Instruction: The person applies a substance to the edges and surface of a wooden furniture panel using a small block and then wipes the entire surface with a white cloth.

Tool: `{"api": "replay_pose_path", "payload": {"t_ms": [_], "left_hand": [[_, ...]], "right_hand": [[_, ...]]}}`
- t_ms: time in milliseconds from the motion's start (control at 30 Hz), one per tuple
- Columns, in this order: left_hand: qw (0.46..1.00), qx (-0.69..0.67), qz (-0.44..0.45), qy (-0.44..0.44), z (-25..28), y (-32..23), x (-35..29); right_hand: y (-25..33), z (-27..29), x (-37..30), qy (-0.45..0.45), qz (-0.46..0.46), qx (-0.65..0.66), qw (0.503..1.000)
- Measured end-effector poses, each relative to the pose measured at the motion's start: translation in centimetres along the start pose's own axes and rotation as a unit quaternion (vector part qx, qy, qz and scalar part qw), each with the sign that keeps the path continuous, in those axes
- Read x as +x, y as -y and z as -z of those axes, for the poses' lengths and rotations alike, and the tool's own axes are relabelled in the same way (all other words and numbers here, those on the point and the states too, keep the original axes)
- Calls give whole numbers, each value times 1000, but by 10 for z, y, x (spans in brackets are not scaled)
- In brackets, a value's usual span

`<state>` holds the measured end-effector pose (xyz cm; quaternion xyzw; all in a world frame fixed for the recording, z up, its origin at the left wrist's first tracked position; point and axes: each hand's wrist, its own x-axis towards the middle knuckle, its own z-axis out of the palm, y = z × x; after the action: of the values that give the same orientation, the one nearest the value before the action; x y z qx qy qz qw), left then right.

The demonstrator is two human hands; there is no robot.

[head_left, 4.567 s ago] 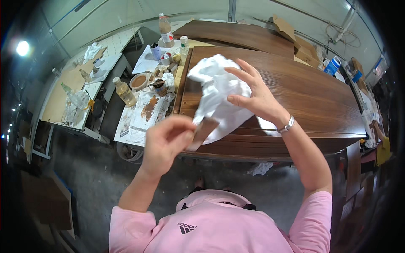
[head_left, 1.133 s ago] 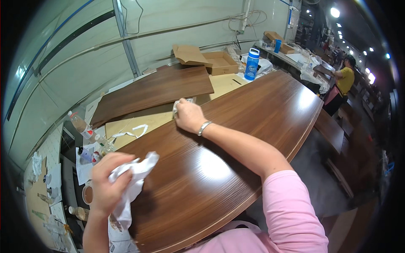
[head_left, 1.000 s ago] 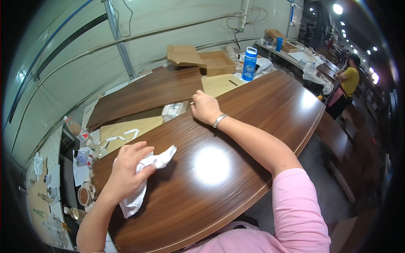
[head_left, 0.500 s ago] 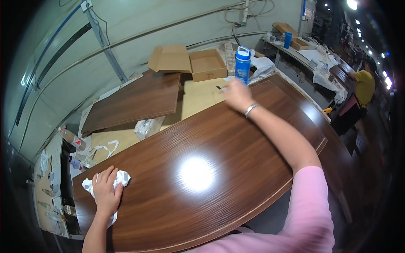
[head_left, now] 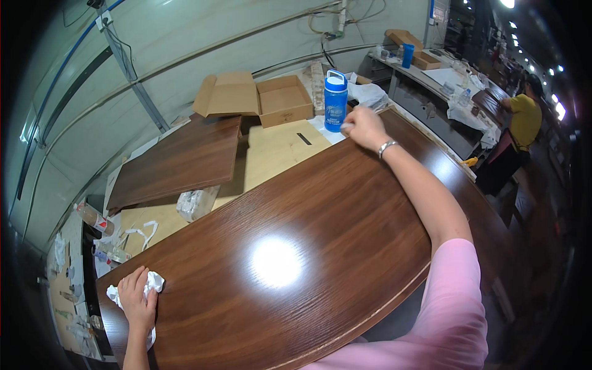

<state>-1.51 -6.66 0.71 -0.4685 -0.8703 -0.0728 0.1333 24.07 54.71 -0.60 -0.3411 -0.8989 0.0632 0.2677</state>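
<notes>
A wide, glossy dark-brown wood-grain panel [head_left: 246, 216] with a curved near edge lies in front of me. My left hand [head_left: 137, 299] presses a crumpled white cloth [head_left: 154, 282] onto the panel's left end; folds of it stick out around the fingers. My right hand [head_left: 368, 128], with a silver bracelet on its wrist, is over the panel's far edge, just right of a blue bottle [head_left: 335, 105] with a white-and-blue lid. Its fingers are curled together at a small pale thing, too blurred to make out. A small black strip [head_left: 304, 139] lies on the yellowish board [head_left: 271, 157] beyond the panel.
Behind the panel are a second brown panel [head_left: 179, 160], an open cardboard box [head_left: 285, 102] and a clear plastic-wrapped bundle [head_left: 196, 203]. Plastic bottles [head_left: 94, 217] lie at the left. A person in a yellow top [head_left: 526, 120] works at another bench far right.
My right hand has moved rightward from beside the black strip to the right of the blue bottle, uncovering the strip. The view has shifted slightly; my left hand stays on the cloth.
</notes>
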Motion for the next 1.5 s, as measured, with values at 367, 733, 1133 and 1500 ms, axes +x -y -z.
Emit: {"api": "replay_pose_path", "payload": {"t_ms": [367,733,1133,1500], "left_hand": [[1000,13,3,-10,-4,5,1],[1000,8,5,-10,-5,4,1],[999,22,12,-25,-13,13,-2],[999,19,-4,-44,-21,26,-2]], "right_hand": [[-97,25,9,-10,-107,-57,993],[-106,16,7,62,-91,72,991],[-119,15,-13,91,-89,275,953],[-129,102,-135,124,-39,305,943]]}}
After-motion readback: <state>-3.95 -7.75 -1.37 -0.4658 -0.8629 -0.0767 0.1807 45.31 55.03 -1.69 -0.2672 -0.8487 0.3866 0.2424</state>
